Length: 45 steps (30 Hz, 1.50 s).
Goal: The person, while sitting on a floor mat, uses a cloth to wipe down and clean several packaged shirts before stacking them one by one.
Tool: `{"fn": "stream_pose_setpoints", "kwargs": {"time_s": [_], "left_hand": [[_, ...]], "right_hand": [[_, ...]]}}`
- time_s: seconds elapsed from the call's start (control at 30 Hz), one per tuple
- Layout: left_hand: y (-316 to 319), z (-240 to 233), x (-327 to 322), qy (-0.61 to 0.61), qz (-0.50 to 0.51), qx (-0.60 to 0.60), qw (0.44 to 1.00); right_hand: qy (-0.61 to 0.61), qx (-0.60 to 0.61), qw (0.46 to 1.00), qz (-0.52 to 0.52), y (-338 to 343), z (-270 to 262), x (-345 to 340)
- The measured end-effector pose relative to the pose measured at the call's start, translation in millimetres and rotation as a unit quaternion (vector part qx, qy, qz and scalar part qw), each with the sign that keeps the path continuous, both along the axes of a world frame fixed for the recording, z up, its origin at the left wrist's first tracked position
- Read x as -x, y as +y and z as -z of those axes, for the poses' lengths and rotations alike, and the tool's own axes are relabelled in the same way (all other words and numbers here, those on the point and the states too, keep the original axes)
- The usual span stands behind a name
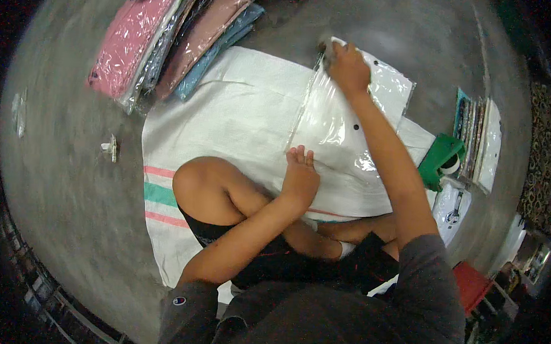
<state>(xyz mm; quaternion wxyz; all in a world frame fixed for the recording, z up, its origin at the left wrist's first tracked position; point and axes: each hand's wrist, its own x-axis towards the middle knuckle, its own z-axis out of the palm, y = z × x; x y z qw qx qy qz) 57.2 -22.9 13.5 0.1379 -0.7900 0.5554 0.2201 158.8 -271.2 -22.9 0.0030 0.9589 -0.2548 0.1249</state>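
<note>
A clear plastic bag [333, 124] with dark round spots lies over the white woven sheet in front of my crossed legs. What is inside looks white, though the sheet beneath makes this hard to tell. My right hand [351, 69] reaches to the far end, its slightly blurred fingers bent around the bag's far left corner. At the near left corner, the fingertips of my left hand [301, 177] touch the plastic; its thumb is hidden. Beyond my right wrist lies a glossy white packet [394, 89], partly covered by the hand and arm.
I sit on the white woven sheet [185, 131], striped at its left end. Plastic-wrapped folded fabrics [133, 41] lie at the far left. To the right are a green item [435, 160], a row of wrapped packets [477, 139] and a printed white packet [451, 209]. Grey floor [68, 172] surrounds the sheet.
</note>
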Motion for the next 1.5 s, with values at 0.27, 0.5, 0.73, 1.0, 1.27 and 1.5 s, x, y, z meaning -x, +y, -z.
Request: {"fn": "stream_pose_setpoints", "kwargs": {"time_s": [0.27, 0.5, 0.73, 1.0, 1.27, 1.5], "left_hand": [[-3, 4, -2, 0.041, -0.02, 0.014, 0.999], [0, 15, 3, 0.016, -0.065, 0.096, 0.993], [-3, 15, -3, 0.064, -0.06, 0.059, 0.994], [-2, 14, 0, 0.057, -0.027, 0.04, 0.997], [-8, -2, -10, 0.116, -0.013, -0.006, 0.993], [-7, -3, -8, 0.08, -0.074, 0.01, 0.994]], "right_hand": [[0.021, -0.055, 0.992, 0.115, -67, -14, -51], [-0.038, -0.204, 0.977, -0.051, 89, -42, 86], [-0.024, -0.115, 0.977, -0.177, 121, -22, 107], [-0.031, 0.063, 0.992, -0.105, 0, 6, 29], [0.048, 0.038, 0.998, 0.012, -55, -19, -43], [0.11, -0.121, 0.983, -0.085, 21, -46, 33]]}}
